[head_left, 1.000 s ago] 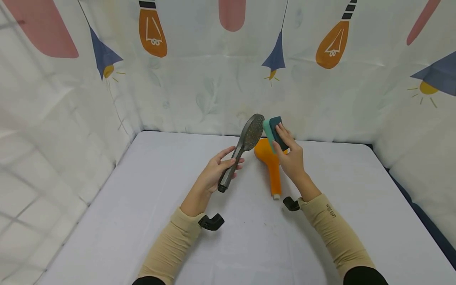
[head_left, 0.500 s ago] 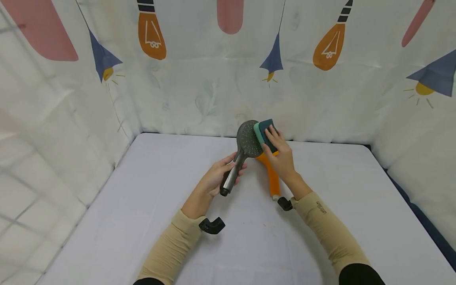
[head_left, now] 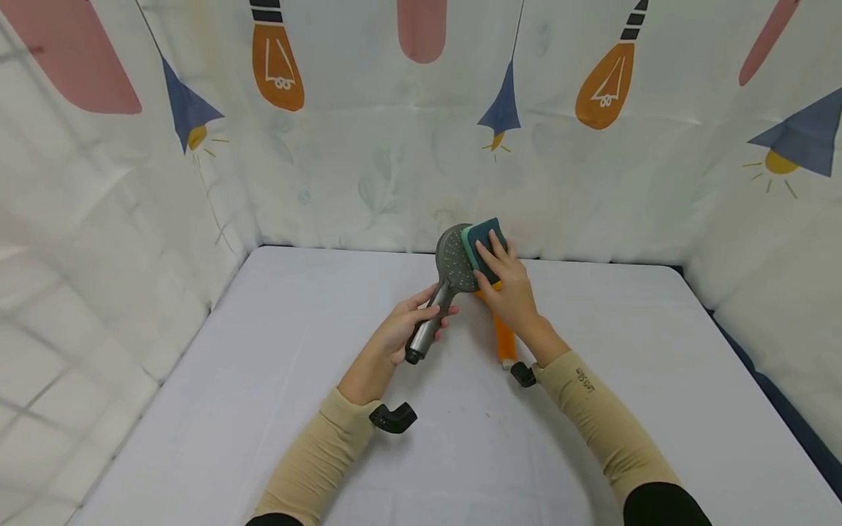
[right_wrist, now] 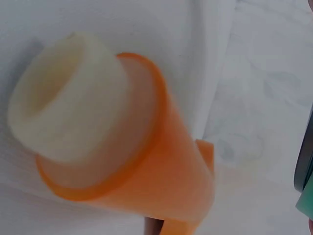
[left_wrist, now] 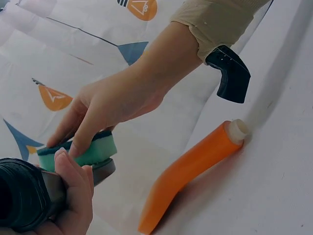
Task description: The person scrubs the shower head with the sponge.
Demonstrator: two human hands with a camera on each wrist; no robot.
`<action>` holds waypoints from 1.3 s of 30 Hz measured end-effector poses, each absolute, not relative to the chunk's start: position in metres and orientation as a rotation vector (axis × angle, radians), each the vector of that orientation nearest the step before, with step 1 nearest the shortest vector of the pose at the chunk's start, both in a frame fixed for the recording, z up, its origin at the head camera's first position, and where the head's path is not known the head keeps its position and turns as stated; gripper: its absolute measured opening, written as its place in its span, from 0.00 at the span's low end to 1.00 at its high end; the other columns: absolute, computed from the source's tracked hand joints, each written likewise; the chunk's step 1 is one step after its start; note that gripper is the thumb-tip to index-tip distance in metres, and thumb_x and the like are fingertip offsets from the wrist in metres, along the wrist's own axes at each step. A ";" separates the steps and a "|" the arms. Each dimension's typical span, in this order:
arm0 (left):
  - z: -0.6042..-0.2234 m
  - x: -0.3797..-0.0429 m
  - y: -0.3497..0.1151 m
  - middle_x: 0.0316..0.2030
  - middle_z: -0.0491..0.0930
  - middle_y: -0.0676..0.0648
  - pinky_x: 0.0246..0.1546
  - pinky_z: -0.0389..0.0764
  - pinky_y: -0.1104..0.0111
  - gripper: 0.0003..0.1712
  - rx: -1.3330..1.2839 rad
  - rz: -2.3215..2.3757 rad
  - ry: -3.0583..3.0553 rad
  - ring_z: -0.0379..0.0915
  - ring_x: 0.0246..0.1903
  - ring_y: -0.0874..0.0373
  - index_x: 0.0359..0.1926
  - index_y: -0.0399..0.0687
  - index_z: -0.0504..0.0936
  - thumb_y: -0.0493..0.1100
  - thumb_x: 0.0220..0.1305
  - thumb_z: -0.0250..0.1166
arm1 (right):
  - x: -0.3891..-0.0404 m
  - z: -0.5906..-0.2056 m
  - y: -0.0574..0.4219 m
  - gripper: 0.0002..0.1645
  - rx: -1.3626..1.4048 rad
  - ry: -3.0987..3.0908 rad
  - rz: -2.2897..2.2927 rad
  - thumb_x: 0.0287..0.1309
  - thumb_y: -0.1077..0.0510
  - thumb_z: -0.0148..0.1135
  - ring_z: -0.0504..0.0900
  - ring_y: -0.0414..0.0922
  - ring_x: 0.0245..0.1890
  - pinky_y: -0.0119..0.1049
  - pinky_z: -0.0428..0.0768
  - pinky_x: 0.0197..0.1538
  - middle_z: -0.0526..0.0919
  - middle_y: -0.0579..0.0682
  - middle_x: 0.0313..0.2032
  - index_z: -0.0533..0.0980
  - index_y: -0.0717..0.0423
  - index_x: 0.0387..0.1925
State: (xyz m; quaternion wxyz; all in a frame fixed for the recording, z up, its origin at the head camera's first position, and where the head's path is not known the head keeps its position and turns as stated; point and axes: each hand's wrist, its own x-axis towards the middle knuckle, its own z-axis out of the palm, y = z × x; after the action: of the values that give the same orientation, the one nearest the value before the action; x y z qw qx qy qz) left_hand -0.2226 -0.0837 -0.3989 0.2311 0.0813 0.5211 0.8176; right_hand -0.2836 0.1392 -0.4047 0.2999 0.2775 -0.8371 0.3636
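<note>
In the head view my left hand [head_left: 397, 329] grips a grey shower head [head_left: 451, 256] by its handle, tilted up with the dotted spray face towards me. Against the right part of that face, my right hand [head_left: 513, 292] holds a two-layer sponge [head_left: 485, 245], dark teal outside and mint green inside. The left wrist view shows the sponge's mint layer [left_wrist: 100, 151] lying on the shower head. Behind them an orange shower head [head_left: 505, 337] lies on the table, its upper part hidden; its pale end shows large in the right wrist view [right_wrist: 73, 98].
The white table [head_left: 296, 314] runs back to a fabric curtain [head_left: 342, 168] printed with lamps and bulbs. Black camera mounts [head_left: 393, 418] stick out from both wrists, the right mount [head_left: 523, 374] close to the orange handle's end.
The grey shower head has turned its spray face towards me. My right hand has moved left and brought the sponge from beside the rim onto the face, covering more of it.
</note>
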 end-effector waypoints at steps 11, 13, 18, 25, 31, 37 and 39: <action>-0.400 -0.223 -0.085 0.59 0.76 0.36 0.36 0.81 0.75 0.34 0.255 2.260 1.418 0.79 0.36 0.63 0.82 0.46 0.48 0.35 0.81 0.45 | -0.274 -0.394 0.134 0.31 0.942 -2.174 0.772 0.59 0.69 0.71 0.59 0.78 0.69 0.73 0.64 0.63 0.69 0.67 0.69 0.76 0.66 0.64; -0.400 -0.223 -0.085 0.61 0.75 0.34 0.36 0.81 0.76 0.34 0.259 2.254 1.418 0.80 0.36 0.63 0.82 0.47 0.48 0.36 0.81 0.44 | -0.272 -0.393 0.135 0.31 0.984 -2.166 0.740 0.58 0.69 0.72 0.60 0.79 0.68 0.74 0.64 0.62 0.69 0.68 0.69 0.77 0.65 0.64; -0.400 -0.223 -0.084 0.70 0.63 0.28 0.36 0.81 0.75 0.33 0.259 2.225 1.445 0.80 0.37 0.63 0.82 0.45 0.48 0.36 0.81 0.43 | -0.277 -0.388 0.144 0.30 0.958 -2.148 0.712 0.57 0.71 0.72 0.62 0.78 0.67 0.76 0.66 0.59 0.71 0.66 0.67 0.78 0.65 0.63; -0.400 -0.222 -0.083 0.75 0.53 0.31 0.40 0.82 0.73 0.33 0.277 2.189 1.542 0.82 0.43 0.60 0.81 0.41 0.50 0.33 0.80 0.44 | -0.287 -0.391 0.156 0.29 0.771 -2.200 0.794 0.60 0.72 0.68 0.60 0.75 0.70 0.72 0.63 0.63 0.70 0.65 0.69 0.77 0.65 0.63; -0.402 -0.223 -0.085 0.76 0.55 0.33 0.44 0.82 0.69 0.33 0.321 2.152 1.598 0.83 0.48 0.58 0.81 0.41 0.52 0.32 0.80 0.46 | -0.284 -0.390 0.155 0.28 0.804 -2.181 0.793 0.60 0.72 0.68 0.59 0.75 0.70 0.73 0.62 0.62 0.70 0.66 0.68 0.77 0.66 0.63; -0.405 -0.225 -0.087 0.72 0.61 0.30 0.46 0.83 0.65 0.37 0.346 2.129 1.660 0.83 0.51 0.53 0.82 0.45 0.49 0.30 0.78 0.50 | -0.279 -0.387 0.149 0.29 0.950 -2.132 0.674 0.56 0.72 0.71 0.61 0.75 0.69 0.72 0.65 0.60 0.73 0.65 0.66 0.79 0.65 0.61; -0.406 -0.226 -0.086 0.70 0.63 0.29 0.45 0.83 0.66 0.38 0.349 2.130 1.671 0.83 0.51 0.53 0.82 0.46 0.49 0.29 0.77 0.50 | -0.278 -0.387 0.146 0.29 1.022 -2.120 0.598 0.55 0.71 0.73 0.63 0.76 0.67 0.71 0.67 0.58 0.75 0.65 0.65 0.80 0.64 0.60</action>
State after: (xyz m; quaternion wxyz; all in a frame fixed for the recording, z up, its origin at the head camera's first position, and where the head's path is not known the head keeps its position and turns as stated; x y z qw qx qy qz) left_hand -0.2262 -0.0863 -0.4058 0.2046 0.1252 0.5993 0.7637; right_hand -0.2778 0.1462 -0.3871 0.3491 0.3944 -0.8181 0.2307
